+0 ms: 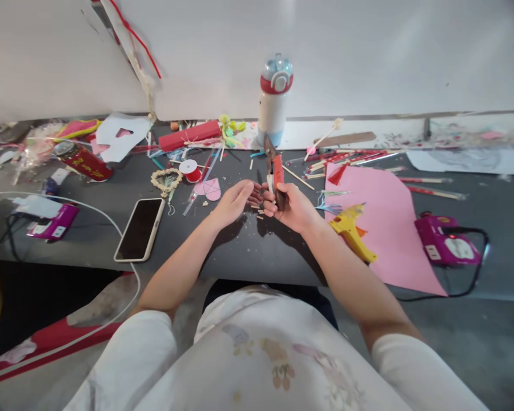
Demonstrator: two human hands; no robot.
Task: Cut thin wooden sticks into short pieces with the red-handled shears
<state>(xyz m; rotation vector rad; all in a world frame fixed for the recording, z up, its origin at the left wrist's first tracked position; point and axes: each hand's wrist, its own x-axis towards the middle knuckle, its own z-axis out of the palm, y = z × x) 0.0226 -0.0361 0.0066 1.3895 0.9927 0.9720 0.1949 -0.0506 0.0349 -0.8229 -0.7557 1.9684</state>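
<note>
My right hand (292, 206) is wrapped round pliers (278, 171) with orange-red handles, their dark jaws pointing up toward the bottle. Close beside it on the left is my left hand (236, 204), palm turned inward and fingers reaching toward the pliers; whether its fingertips hold anything is too small to tell. Several short pale stick pieces (260, 212) lie on the dark table (248, 257) beneath the hands. A pink and white heart piece (208, 189) and a red spool (191, 170) rest left of my left hand.
A white bottle (272, 111) stands behind the pliers. At the left are a phone (140, 229) and a red can (83, 162). On the right, a yellow glue gun (352, 231) lies on pink paper (394, 228), beside a purple power strip (448, 242).
</note>
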